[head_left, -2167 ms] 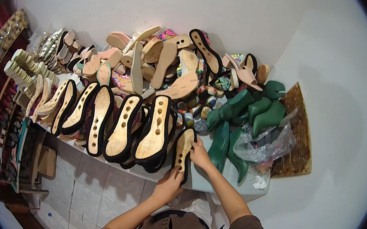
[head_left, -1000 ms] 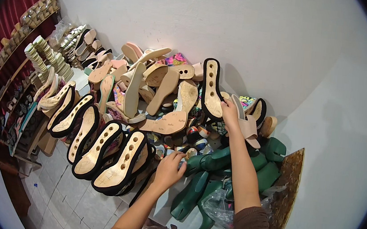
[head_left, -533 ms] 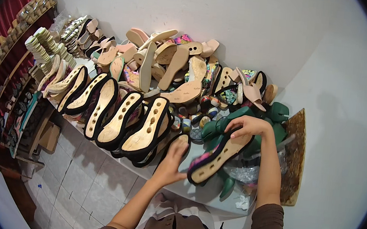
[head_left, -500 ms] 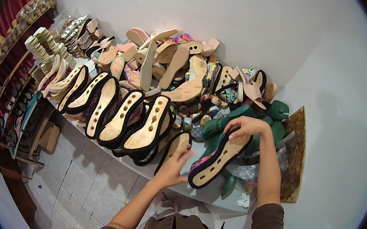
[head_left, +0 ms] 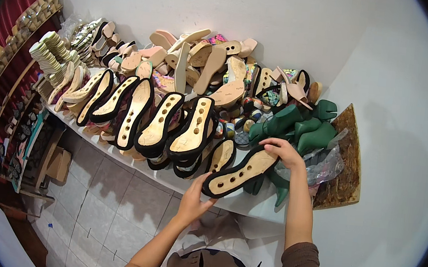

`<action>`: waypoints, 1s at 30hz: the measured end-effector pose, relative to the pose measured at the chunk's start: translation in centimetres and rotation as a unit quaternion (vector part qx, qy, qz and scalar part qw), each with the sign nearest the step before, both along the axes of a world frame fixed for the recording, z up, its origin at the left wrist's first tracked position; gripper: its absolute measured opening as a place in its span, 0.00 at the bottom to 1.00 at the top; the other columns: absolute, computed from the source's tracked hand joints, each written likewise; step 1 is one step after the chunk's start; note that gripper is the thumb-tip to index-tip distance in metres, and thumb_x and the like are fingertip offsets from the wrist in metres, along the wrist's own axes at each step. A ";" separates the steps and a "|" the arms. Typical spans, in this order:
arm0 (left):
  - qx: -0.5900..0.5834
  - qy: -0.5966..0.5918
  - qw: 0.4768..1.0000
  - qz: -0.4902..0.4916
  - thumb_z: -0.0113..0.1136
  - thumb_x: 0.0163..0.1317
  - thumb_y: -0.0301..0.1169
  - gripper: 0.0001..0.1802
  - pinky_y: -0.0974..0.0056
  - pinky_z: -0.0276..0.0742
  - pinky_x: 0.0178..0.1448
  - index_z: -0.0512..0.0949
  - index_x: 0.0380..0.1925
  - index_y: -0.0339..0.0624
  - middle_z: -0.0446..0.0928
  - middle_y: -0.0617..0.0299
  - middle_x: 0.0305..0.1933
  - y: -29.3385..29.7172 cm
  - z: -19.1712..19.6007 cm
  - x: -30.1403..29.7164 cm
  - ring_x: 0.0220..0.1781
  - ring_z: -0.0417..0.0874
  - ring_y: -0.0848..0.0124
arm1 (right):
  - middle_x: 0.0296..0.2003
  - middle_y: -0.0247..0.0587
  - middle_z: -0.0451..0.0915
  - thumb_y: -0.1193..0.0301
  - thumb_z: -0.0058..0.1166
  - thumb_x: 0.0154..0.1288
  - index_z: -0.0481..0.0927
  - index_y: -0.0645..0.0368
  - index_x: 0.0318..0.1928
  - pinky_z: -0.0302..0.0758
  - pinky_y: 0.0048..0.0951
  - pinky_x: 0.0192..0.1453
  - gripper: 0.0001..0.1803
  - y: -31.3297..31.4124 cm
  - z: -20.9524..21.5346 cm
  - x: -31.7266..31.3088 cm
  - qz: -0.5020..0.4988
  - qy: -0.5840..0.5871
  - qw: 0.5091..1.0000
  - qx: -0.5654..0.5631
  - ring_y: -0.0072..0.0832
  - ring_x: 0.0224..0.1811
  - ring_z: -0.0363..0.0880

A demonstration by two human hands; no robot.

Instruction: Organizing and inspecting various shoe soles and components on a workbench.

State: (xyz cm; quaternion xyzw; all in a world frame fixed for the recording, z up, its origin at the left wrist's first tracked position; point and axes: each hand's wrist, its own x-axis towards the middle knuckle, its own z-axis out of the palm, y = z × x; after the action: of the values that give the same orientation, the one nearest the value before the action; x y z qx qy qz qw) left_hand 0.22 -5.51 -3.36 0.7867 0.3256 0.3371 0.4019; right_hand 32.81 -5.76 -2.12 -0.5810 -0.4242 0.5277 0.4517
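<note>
Black-edged sole (head_left: 244, 172): held over the near edge of the table (head_left: 264, 207) — right hand (head_left: 286, 154) gripping its 2 o'clock end, left hand (head_left: 194, 200) gripping its 8 o'clock end. Green shoe forms (head_left: 284, 120): 1 o'clock from the sole.

The head-worn fisheye view looks down on both hands (head_left: 192, 203) (head_left: 287, 153).

On the table (head_left: 267, 210), wedge soles (head_left: 190, 135) line the front edge, with piled sandals (head_left: 210, 71) behind them and shoe lasts (head_left: 318, 138) to the right.
</note>
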 end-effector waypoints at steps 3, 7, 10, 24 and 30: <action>0.033 0.006 0.999 -0.007 0.65 0.45 0.28 0.32 0.62 0.72 0.51 0.67 0.52 0.38 0.71 0.52 0.52 0.0 -0.3 -0.3 0.51 0.75 0.57 | 0.32 0.29 0.76 0.65 0.58 0.57 0.78 0.59 0.40 0.68 0.19 0.40 0.13 -1.8 -1.2 -0.5 -0.158 0.054 0.986 0.002 0.17 0.36 0.72; 0.004 -0.003 1.000 -0.018 0.64 0.49 0.30 0.28 0.63 0.73 0.49 0.67 0.51 0.35 0.71 0.51 0.51 -0.6 -1.3 -0.1 0.47 0.77 0.59 | 0.33 0.29 0.75 0.62 0.54 0.60 0.77 0.58 0.40 0.68 0.19 0.39 0.13 -3.0 -1.7 -1.0 -0.194 0.058 0.979 -0.026 0.16 0.36 0.72; -0.021 -0.027 0.999 -0.023 0.62 0.52 0.29 0.27 0.64 0.75 0.46 0.67 0.51 0.32 0.72 0.49 0.49 -0.2 -1.4 -0.3 0.44 0.78 0.62 | 0.33 0.29 0.75 0.66 0.50 0.62 0.78 0.59 0.43 0.69 0.20 0.39 0.13 -4.4 -1.3 -0.8 -0.181 0.059 0.981 -0.038 0.17 0.35 0.72; -0.010 0.052 0.993 -0.107 0.59 0.55 0.33 0.27 0.62 0.73 0.50 0.65 0.53 0.34 0.69 0.49 0.51 -0.4 -1.1 -0.5 0.48 0.76 0.59 | 0.45 0.44 0.75 0.83 0.45 0.50 0.65 0.67 0.57 0.73 0.29 0.50 0.29 -10.2 -4.0 -10.0 -0.234 0.362 0.902 0.011 0.30 0.44 0.76; 0.083 0.089 0.986 -0.116 0.63 0.51 0.41 0.36 0.59 0.69 0.55 0.63 0.56 0.35 0.67 0.46 0.53 -0.4 -1.3 -0.3 0.54 0.71 0.52 | 0.48 0.44 0.73 0.85 0.47 0.52 0.57 0.62 0.62 0.69 0.27 0.48 0.34 -8.0 -6.5 -15.8 -0.259 0.465 0.846 0.012 0.30 0.47 0.73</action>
State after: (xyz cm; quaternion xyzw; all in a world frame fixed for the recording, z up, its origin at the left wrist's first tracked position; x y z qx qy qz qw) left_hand -0.03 -5.87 -4.67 0.8768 0.2375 0.2425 0.3405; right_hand 17.00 -13.75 -8.58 -0.3505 -0.0046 0.5945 0.7237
